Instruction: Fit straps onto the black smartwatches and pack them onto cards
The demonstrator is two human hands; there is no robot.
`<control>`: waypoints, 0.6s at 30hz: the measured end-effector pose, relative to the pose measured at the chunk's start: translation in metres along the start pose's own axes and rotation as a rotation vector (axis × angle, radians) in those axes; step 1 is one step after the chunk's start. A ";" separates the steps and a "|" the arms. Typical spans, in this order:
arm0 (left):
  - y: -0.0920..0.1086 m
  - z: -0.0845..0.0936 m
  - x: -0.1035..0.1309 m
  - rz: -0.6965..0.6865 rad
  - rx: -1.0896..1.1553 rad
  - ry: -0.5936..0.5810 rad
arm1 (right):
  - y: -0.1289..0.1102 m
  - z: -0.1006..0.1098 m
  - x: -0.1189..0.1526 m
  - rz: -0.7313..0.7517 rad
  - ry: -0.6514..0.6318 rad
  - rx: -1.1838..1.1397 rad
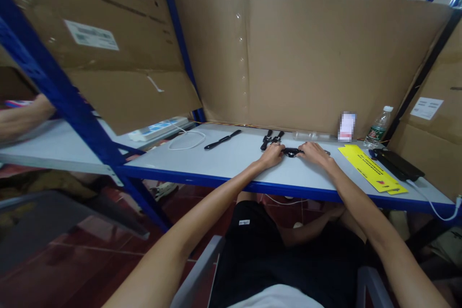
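Note:
My left hand (273,155) and my right hand (314,153) are closed around opposite ends of a black two-handled tool (291,152), shaped like a spokeshave. Its middle shows between them, low over the white tabletop (238,159); the fingers cover its ends. Just beyond my left hand lie two similar black tools, one on the left (266,139) and one on the right (277,137). Farther left rests a long, thin black piece (223,139), set at a slant. A small greyish end of something (327,152) shows beside my right hand.
Right of my hands are a yellow printed sheet (371,168), a black case-like object (399,164) with a white cable, a plastic bottle (378,127) and a blurred upright phone-like item (347,126). Cardboard (306,57) walls the back. Left are a white cable (187,139), a power strip (162,127) and another person's arm (27,115).

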State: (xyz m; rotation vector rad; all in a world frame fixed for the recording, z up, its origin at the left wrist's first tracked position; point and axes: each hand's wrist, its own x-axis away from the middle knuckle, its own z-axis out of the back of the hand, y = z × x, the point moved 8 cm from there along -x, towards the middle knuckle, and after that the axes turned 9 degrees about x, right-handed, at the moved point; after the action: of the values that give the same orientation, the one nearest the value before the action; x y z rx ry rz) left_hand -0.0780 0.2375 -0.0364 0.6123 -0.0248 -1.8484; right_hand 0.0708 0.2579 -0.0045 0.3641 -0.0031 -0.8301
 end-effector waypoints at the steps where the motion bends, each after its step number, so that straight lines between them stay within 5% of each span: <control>1: 0.000 0.000 0.000 -0.005 -0.006 0.000 | -0.001 0.000 0.000 0.005 -0.005 0.010; 18: 0.008 0.011 0.005 0.071 -0.015 0.013 | -0.001 0.006 0.003 -0.014 -0.008 -0.040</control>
State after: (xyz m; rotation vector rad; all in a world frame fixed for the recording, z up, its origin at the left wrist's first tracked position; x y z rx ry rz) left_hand -0.0768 0.2270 -0.0269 0.6056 -0.0243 -1.7742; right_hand 0.0711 0.2529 0.0006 0.3234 0.0087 -0.8441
